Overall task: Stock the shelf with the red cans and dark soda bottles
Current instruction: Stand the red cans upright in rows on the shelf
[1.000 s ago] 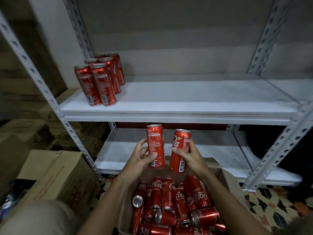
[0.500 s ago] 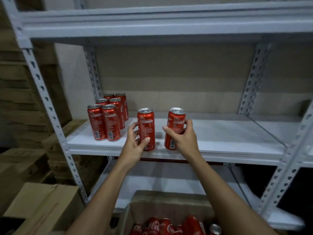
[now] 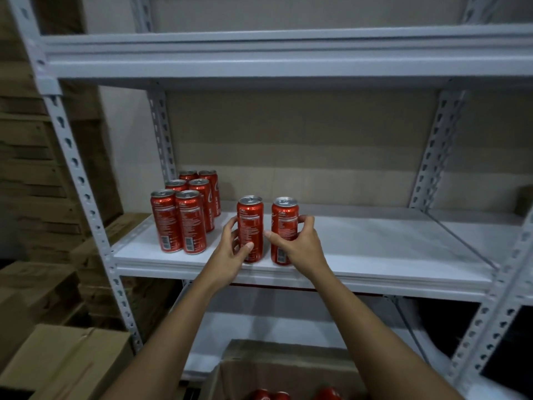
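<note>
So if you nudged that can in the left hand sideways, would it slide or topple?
The can in the left hand is tall and narrow, so a high push would probably tip it. The white shelf looks smooth, so a low push may slide it. On its side it would likely roll.

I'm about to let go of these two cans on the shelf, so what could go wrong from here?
1. Both cans, in the left hand and right hand, stand near the front edge of the shelf; a nudge on release could tip them off.
2. Sliding the left can toward the stocked group could knock those cans over.
</note>
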